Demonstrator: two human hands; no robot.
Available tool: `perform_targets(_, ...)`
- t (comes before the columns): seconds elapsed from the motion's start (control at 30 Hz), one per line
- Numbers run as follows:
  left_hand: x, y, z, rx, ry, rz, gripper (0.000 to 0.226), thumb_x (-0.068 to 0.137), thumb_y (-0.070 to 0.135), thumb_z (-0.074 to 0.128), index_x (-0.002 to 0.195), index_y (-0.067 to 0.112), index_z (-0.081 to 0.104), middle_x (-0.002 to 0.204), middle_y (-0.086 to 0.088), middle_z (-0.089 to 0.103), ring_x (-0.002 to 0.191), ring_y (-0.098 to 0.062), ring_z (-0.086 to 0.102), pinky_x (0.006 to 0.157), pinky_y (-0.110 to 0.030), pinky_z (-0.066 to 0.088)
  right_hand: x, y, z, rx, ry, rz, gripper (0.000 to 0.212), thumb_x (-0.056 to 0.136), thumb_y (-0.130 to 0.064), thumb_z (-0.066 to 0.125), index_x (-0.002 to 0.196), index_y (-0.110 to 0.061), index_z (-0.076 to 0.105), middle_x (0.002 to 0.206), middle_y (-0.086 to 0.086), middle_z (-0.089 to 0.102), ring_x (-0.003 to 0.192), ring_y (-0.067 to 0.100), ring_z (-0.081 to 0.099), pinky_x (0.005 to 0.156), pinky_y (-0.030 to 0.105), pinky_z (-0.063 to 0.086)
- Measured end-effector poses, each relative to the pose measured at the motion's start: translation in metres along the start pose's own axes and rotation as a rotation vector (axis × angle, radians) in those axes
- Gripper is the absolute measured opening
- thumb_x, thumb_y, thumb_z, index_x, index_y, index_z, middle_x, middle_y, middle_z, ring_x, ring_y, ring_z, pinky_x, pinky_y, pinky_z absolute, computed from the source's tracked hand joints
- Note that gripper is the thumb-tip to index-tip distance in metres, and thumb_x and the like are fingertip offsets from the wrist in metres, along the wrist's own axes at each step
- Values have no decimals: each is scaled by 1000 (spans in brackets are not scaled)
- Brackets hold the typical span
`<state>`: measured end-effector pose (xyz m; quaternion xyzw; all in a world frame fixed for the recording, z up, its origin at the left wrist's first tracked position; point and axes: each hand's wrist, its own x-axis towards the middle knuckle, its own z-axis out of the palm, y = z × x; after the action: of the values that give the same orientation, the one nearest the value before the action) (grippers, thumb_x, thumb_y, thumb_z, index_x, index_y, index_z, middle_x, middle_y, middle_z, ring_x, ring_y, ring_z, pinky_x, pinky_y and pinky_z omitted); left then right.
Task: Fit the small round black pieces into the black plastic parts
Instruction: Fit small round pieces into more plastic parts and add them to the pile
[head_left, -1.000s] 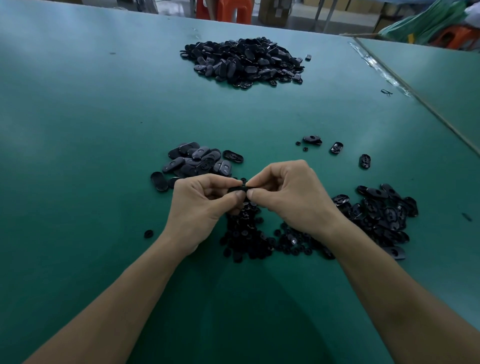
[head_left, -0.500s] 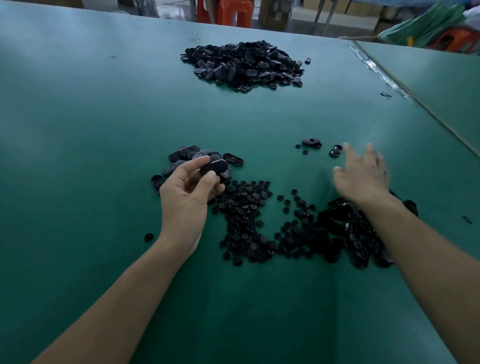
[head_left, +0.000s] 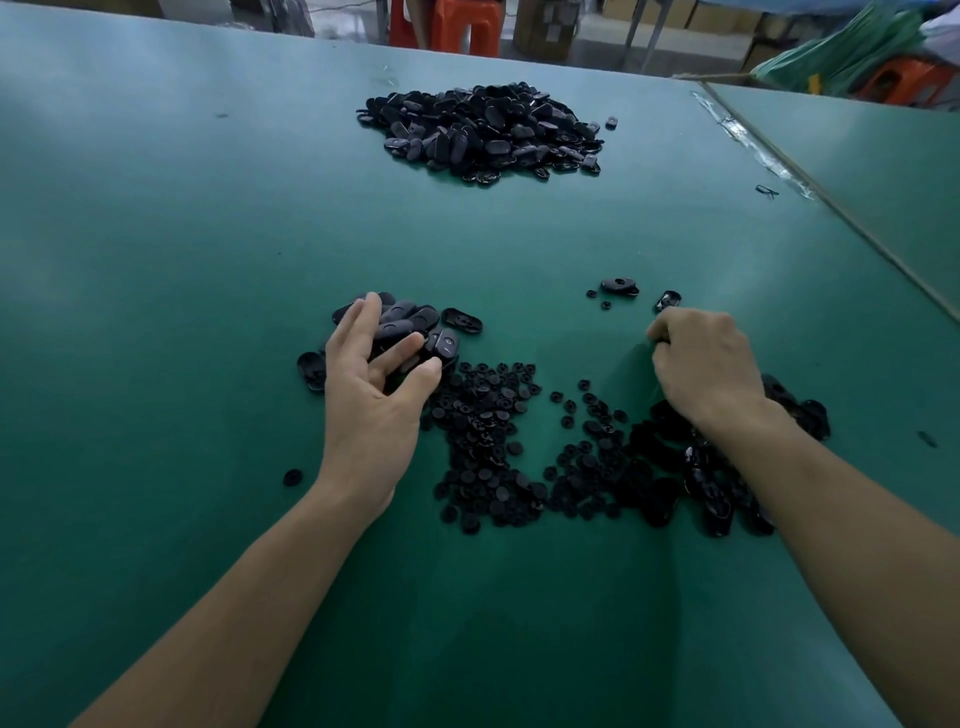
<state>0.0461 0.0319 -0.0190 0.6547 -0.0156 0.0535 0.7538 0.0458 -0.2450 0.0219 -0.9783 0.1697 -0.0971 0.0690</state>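
left hand (head_left: 374, 400) flat-ish, fingers spread apart, tips on the near heap of oval black parts (head_left: 415, 319). right hand (head_left: 701, 364) knuckles up, fingers curled under – can't tell what, if anything, it grips. small round pieces (head_left: 488, 415) lie scattered btwn the hands.

Table (head_left: 171, 270): green surface, meeting a second green table (head_left: 883, 166) at right.
Beyond far edge: orange stool (head_left: 467, 23), cardboard boxes (head_left: 545, 26), green bundle (head_left: 841, 54).
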Motion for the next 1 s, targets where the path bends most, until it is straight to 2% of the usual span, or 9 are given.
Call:
perform_targets(0.1,-3,3,1,5,-46,28,50,91,2,69,128,33,57,138,5,53,104,-5,67,87,-20,54,-4,-8,-4,13,28,-28,24,91,1,54,108,-8,69,102,16,70,91,35,64,77,36,51)
perform_targets(0.17,-5,5,2,-21,-98,28,33,91,0,68,113,25,66,105,6,69,85,-9,68,79,-24,57,-8,-17,-7,122,87,-36,23,89,0,58,107,-8,70,99,14,72,87,29,66,79,32,53)
perform_targets(0.23,-7,6,2,-32,-152,31,21,92,-2,66,106,13,70,85,1,68,74,-11,66,69,-24,57,-16,-30,-12,329,107,-18,28,85,-1,66,111,-12,70,87,2,71,77,13,66,77,14,51)
perform_targets(0.3,-9,6,3,-48,-193,17,16,91,3,70,106,8,70,81,-4,69,69,-15,68,65,-24,57,-30,-45,-16,591,-7,-12,39,84,-3,71,120,-17,68,78,-9,67,73,4,65,78,6,49)
perform_targets(0.4,-11,9,3,-45,-242,5,25,81,20,75,105,12,72,84,-2,75,74,-15,71,67,-23,57,-54,-68,-18,974,-251,-11,35,87,-2,70,111,-27,72,74,-12,69,80,18,73,89,38,58)
perform_targets(0.43,-12,9,4,-29,-252,5,28,78,23,76,105,15,72,88,-2,76,77,-14,71,69,-22,57,-60,-76,-18,1047,-292,-21,31,87,-2,71,102,-29,74,73,-12,68,80,19,73,89,41,58)
perform_targets(0.57,-12,10,4,-3,-305,7,32,74,26,78,104,20,72,93,-4,78,82,-14,73,71,-21,57,-73,-93,-19,1260,-381,-63,12,85,-3,74,89,-14,72,78,1,73,73,11,69,73,23,56)
perform_targets(0.77,-13,11,5,-5,-361,32,19,79,22,74,95,13,73,83,-3,78,73,-11,72,67,-19,56,-78,-96,-17,1293,-390,4,11,91,-8,69,90,-14,60,81,5,77,69,9,68,60,19,52)
perform_targets(1.0,-11,8,4,7,-343,52,13,79,20,76,92,17,73,79,-3,76,68,-10,68,65,-20,56,-77,-95,-15,1149,-281,-45,11,88,-26,73,79,-21,69,67,-8,69,63,3,61,57,12,44)
